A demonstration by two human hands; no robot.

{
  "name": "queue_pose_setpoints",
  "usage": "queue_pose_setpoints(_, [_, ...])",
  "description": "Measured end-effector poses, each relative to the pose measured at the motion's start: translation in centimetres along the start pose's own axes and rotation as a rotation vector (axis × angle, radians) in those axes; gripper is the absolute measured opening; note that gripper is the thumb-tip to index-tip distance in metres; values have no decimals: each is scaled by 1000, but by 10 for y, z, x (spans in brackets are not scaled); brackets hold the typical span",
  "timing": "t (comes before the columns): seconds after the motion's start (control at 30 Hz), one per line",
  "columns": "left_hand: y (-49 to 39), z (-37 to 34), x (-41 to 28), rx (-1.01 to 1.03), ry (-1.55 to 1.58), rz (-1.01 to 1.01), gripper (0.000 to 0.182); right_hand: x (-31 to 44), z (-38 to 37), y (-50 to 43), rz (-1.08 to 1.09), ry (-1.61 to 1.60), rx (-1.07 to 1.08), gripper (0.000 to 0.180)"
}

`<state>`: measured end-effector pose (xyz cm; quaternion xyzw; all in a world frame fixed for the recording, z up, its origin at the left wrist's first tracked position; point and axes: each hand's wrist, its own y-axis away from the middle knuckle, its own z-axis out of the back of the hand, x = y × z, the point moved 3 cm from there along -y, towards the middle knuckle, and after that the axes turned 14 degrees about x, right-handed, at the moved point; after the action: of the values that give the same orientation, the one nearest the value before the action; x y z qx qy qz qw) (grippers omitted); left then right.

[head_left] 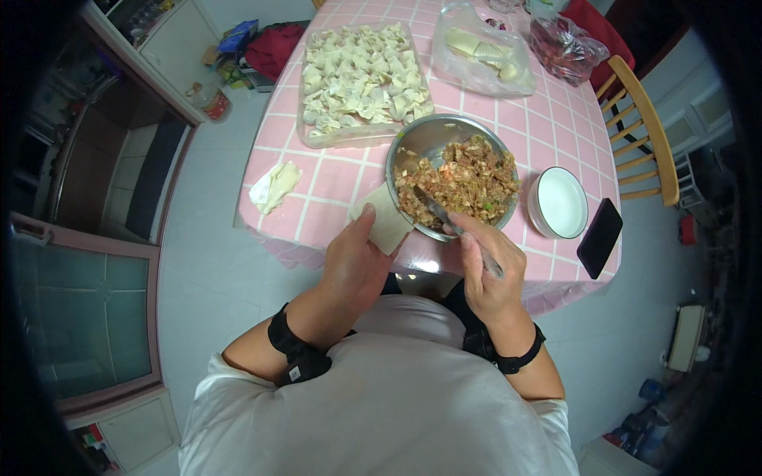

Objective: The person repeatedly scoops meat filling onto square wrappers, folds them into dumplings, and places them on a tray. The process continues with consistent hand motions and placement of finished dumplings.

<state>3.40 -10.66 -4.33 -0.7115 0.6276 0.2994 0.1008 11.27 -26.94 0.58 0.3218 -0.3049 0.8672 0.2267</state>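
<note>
A flat dough wrapper (386,221) lies across the fingers of my left hand (359,259), with the thumb on top near its edge. My right hand (495,262) grips a table knife or similar flat metal utensil (433,205), its far end touching the filling. That chopped meat and vegetable filling (461,178) sits in a stainless steel bowl (417,132) at the table's near edge. The wrapper is close against the bowl's left side. Behind the bowl, a shallow clear plastic tray (351,138) holds rows of folded wontons (363,77).
Right of the bowl stand a white bowl (558,202) and a black phone (600,238). More wrappers (271,187) lie on the pink checked tablecloth (327,178). Farther back are a plastic bag of wrappers (485,53) and another plastic bag (565,50). A wooden chair (646,131) stands at right.
</note>
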Motion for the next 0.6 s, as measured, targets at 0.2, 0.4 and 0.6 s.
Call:
queue_pose_setpoints(0.2, [0,2,3,-100,35,34,47,5,-11,5,214,83,87,22])
queue_pose_setpoints(0.4, [9,4,-2,-21,-11,113,46,10,-24,7,385,257,154,42])
queue_pose_setpoints(0.6, [10,13,0,-158,74,-11,43,10,-14,17,354,280,73,44])
